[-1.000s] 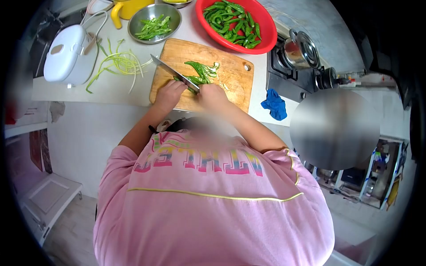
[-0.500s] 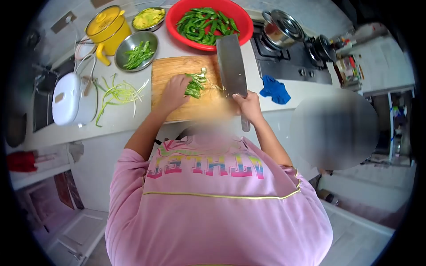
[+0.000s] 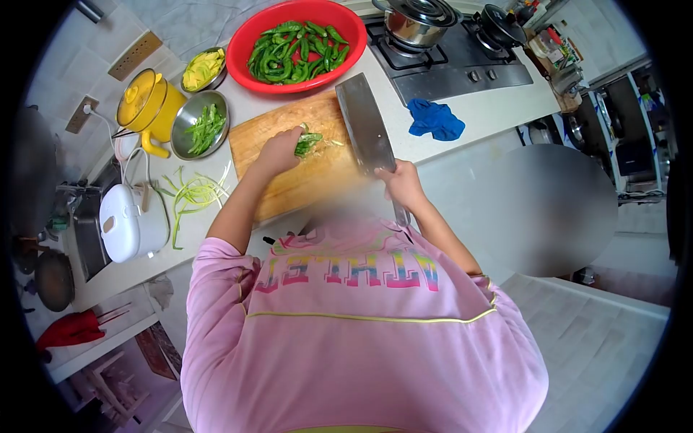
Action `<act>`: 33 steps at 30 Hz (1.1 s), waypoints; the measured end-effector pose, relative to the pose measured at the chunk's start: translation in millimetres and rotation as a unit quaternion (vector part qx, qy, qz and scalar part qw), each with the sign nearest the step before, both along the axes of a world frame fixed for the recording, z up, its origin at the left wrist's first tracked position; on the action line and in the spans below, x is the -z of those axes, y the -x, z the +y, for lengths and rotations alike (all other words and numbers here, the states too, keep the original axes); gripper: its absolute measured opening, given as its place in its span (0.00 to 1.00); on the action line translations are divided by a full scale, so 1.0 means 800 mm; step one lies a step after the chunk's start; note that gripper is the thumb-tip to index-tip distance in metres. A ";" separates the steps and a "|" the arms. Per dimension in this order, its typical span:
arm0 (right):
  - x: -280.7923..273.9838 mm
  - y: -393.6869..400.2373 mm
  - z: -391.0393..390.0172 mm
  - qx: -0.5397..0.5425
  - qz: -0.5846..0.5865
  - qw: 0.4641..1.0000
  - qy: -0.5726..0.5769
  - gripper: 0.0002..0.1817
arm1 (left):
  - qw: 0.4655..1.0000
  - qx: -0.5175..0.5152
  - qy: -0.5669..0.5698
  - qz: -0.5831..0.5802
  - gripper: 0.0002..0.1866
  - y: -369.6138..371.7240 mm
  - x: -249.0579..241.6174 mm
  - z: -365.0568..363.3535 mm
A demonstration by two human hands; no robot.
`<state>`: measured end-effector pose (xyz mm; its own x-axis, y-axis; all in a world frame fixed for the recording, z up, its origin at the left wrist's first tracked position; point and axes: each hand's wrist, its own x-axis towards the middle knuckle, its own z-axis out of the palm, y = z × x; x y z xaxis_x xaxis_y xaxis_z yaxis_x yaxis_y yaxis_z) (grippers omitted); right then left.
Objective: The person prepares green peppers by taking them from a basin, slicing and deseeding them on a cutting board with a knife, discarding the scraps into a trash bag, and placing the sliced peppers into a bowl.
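My right hand (image 3: pixel 401 185) grips the cleaver (image 3: pixel 364 123) by its handle, blade at the right edge of the board (image 3: pixel 278 196); my left hand (image 3: pixel 280 151) curls against the cut peppers (image 3: pixel 309 143) there, whether gripping any I cannot tell

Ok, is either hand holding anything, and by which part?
The right hand holds the cleaver where blade meets handle. The left hand is at the sliced green peppers; whether it grips any cannot be told.

Countertop (image 3: pixel 503 112) bears cutting board (image 3: pixel 278 191); red basin (image 3: pixel 297 86) beyond board; steel bowl (image 3: pixel 193 110), green stalks (image 3: pixel 190 193) left; blue cloth (image 3: pixel 437 121) right.
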<state>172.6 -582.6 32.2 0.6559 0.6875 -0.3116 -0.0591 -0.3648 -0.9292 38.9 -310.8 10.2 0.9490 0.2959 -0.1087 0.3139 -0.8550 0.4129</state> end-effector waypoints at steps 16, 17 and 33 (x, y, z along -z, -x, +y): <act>0.003 0.002 0.017 -0.016 0.038 0.999 0.024 0.08 | 0.962 -0.157 0.163 -0.155 0.34 -0.007 0.007 0.041; 0.001 0.002 0.017 -0.013 0.042 0.999 0.025 0.08 | 0.962 -0.171 0.145 -0.155 0.35 -0.012 0.015 0.041; 0.013 -0.016 0.006 0.001 0.087 0.995 0.046 0.06 | 0.925 -0.243 0.237 -0.169 0.26 -0.017 0.014 0.018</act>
